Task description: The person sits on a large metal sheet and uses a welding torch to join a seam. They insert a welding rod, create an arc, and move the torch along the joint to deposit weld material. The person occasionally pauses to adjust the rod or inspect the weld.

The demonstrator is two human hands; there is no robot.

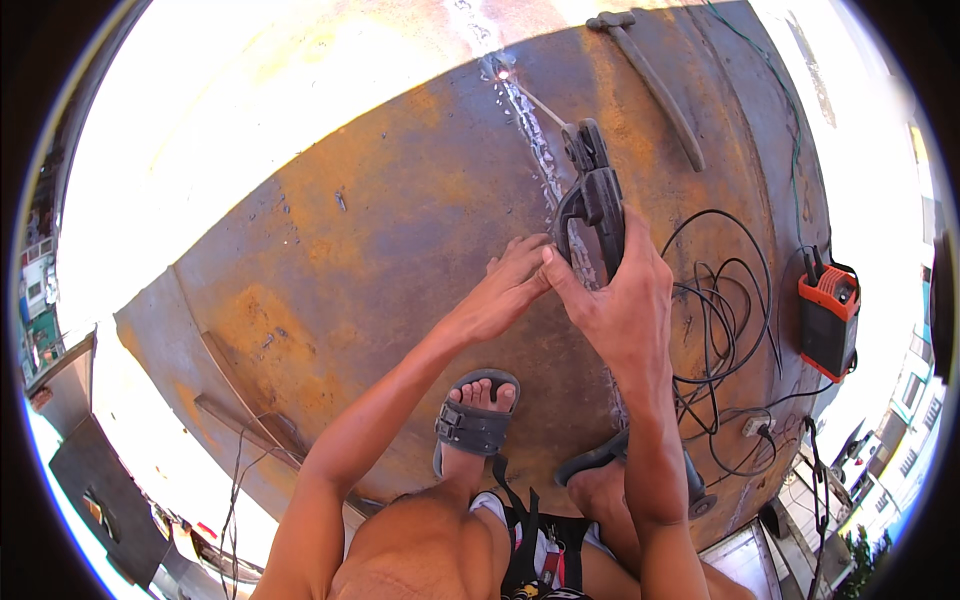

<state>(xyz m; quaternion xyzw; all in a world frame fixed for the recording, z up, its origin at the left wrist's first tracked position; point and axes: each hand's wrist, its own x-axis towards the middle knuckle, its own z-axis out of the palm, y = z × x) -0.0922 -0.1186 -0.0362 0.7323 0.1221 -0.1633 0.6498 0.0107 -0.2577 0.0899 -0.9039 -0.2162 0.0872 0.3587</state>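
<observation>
On top of a big rusty steel tank (350, 260), I see two bare arms come up from the bottom of the view. My right hand (625, 300) is wrapped tight around a black welding electrode holder (592, 195). A thin welding rod (535, 100) sticks out of its far end. The rod tip touches the metal at a small bright spark (503, 72). My left hand (505, 290) holds nothing. Its fingers are bent and rest on the steel just beside the right hand, and the fingertips touch the right thumb, as if to keep it steady.

A rough, pale weld seam (540, 150) runs down the tank from the spark toward me and goes under my hands. I judge that this near part of the seam is already welded, because it looks bumpy and silvery. Past the spark the line goes on into bright sun, and I cannot tell how much is done there. So I think the far part is what is left.

A hammer (655, 85) lies on the tank, well apart from the hands on the right. Black cables (720, 320) lie in loops next to my right arm. They lead toward an orange and black welding machine (828, 320) at the right edge. My two feet in grey sandals (475, 425) stand on the steel below the hands.
</observation>
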